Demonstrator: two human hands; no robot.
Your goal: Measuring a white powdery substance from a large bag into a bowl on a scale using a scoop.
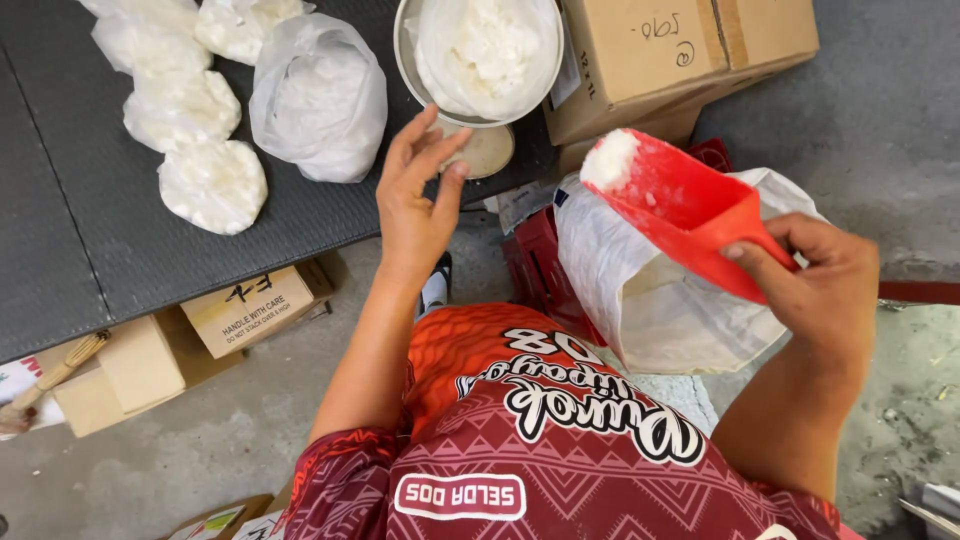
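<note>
Four filled bags [213, 185] lie on the desk [70, 250] toward its left edge, with a bigger tied bag [318, 98] beside them. The left hand [415, 195] hovers at the desk's front edge, fingers spread and empty, just below the lined bowl [480, 55] of white powder. Well right of it, off the desk, the right hand [815, 285] grips a red scoop [690, 215] by its handle; the scoop's long axis points up-left toward the bowl, powder at its tip, above an open sack [660, 310]
</note>
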